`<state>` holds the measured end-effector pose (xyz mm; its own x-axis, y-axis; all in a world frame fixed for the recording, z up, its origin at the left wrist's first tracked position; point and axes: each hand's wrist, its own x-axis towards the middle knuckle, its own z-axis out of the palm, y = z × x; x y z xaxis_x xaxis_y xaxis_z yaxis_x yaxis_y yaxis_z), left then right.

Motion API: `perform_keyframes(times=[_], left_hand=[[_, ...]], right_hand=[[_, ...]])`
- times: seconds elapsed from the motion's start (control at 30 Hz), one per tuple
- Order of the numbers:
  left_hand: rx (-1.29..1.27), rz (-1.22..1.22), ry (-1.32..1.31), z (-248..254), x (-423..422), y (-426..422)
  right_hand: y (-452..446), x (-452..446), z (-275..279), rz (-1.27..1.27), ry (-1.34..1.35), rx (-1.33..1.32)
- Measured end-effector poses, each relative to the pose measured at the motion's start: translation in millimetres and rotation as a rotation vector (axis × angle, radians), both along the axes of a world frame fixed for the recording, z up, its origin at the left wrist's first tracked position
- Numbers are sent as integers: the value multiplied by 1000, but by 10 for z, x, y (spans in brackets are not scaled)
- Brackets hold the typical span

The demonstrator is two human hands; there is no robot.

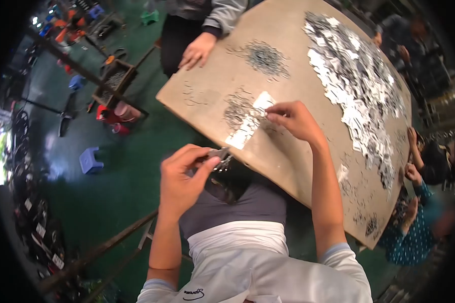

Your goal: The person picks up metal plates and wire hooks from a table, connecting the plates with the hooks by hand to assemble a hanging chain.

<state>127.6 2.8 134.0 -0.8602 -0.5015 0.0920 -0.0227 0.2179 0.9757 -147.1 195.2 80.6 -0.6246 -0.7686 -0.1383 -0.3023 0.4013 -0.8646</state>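
Observation:
Just off the near edge of the table (293, 161), my left hand (182, 177) pinches a small grey metal piece (219, 153) between thumb and fingers. Shiny bits hang just below it, too small to name. Over the tabletop, my right hand (296, 120) has its thumb and fingertips pressed together; whatever is between them is too small to see. Its fingertips are beside a scattered heap of thin dark metal bits (237, 108). A bright reflective strip (243, 132) lies between my two hands, against that heap.
A large pile of shiny flat metal pieces (346, 81) covers the far right of the table. Another heap of thin bits (266, 58) lies farther back. A co-worker's hand (198, 50) rests on the left edge; other people sit along the right. A blue stool (90, 160) stands on the floor.

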Motion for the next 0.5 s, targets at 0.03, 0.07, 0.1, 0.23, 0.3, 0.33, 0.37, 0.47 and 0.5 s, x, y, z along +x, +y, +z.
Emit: perform_keyframes(times=[0.03,0.07,0.1,0.23,0.3,0.33,0.37,0.47,0.5], left_hand=[[15,1,-21,33,-11,15],[20,-1,-23,20,-16,25],[20,3,-24,11,-15,29],[19,0,-29,21,-12,41],[16,-9,-27,30,-9,46],[17,-13,-21,33,-12,47],[17,-18,-15,35,-15,50],[9,-33,-1,15,-23,51],[5,-37,-1,11,-16,50]], right_hand=[[43,-10,107,-68,68,75],[111,-60,92,-122,146,92],[160,-112,65,-170,224,105],[242,-167,146,-198,302,338],[192,-123,151,-162,295,477],[148,-90,91,-143,295,535],[116,-61,28,-124,294,592],[74,4,-132,-159,475,585],[59,-3,-156,-154,484,582]])
